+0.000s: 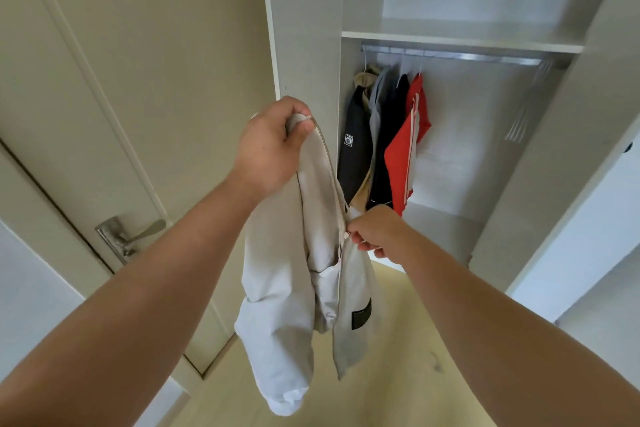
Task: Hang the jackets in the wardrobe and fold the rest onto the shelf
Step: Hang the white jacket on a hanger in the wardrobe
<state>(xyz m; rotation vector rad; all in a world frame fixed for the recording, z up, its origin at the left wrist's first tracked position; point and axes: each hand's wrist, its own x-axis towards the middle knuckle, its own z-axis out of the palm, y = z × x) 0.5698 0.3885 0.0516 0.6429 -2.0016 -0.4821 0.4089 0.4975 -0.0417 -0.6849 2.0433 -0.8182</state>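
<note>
Wardrobe ahead: jacket hangs from clenched left grip, right grip pinching its zip lower.

No lettering can be read anywhere in view. The pale jacket carries a small black rectangular patch low on its front panel, with a faint line of marks near the top edge that is too small and blurred to make out. The dark jacket hanging furthest left on the rail bears a small square badge, pale-edged with a round light emblem inside, and whatever is printed there is likewise too small to read.
</note>
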